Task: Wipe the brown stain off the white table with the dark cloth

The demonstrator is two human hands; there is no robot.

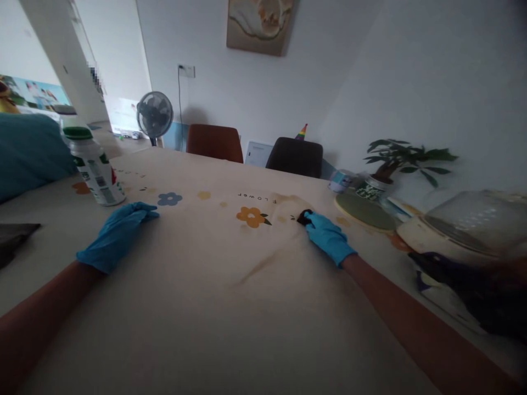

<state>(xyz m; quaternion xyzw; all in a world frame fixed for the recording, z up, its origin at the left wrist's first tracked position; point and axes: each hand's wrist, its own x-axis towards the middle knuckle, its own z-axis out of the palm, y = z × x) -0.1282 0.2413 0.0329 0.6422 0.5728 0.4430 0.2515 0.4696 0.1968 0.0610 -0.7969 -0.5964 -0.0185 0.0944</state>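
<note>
Both hands wear blue gloves and rest on a cream tablecloth (214, 307) printed with flowers. Left hand (117, 233) lies flat, palm down, fingers loosely together and holding nothing; it seems to press the cloth so that it stays put. Right hand (328, 236) reaches further out, its fingers curled over a small dark pad (303, 217) that it presses onto the cloth. Only the edge of the pad shows beyond the fingertips, so what it is made of cannot be told.

A brownish stain (263, 263) runs in a streak between the hands and spreads as a pale patch around the pad, near an orange printed flower (251, 216).

Just beyond the left hand, a white plastic bottle (93, 164) with a green cap stands upright, within easy reach. To the right, a glass-lidded appliance (461, 227) sits on the table edge, with a green round mat (364, 211) and a potted plant (395, 159) behind it.

Past the far edge stand two chairs (214, 142), pushed in, and a standing fan (155, 115) beside the wall.
</note>
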